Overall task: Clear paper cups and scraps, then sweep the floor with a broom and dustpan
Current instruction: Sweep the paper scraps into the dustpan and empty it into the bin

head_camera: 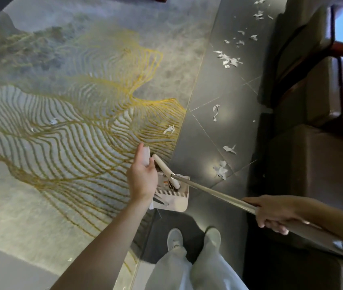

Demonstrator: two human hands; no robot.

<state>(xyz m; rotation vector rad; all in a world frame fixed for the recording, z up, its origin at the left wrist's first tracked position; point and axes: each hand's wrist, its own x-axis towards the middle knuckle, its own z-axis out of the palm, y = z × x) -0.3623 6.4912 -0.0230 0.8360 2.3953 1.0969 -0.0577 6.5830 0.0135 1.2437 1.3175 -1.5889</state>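
The left hand (142, 178) hangs over the rug's edge, its grip pinching a flat white piece (146, 156) between thumb and fingers; paper or handle end, I cannot tell. The right hand (271, 213) has its grip wrapped round the long silvery metal broom pole (214, 192). The cream plastic broom head (165, 169) lies over a beige plastic dustpan with a comb-toothed edge (179, 200) on the dark grey tiled floor (204, 143). Torn white paper scraps (227, 58) lie scattered along the tiles, with a few on the grey rug with gold wavy lines (72, 114).
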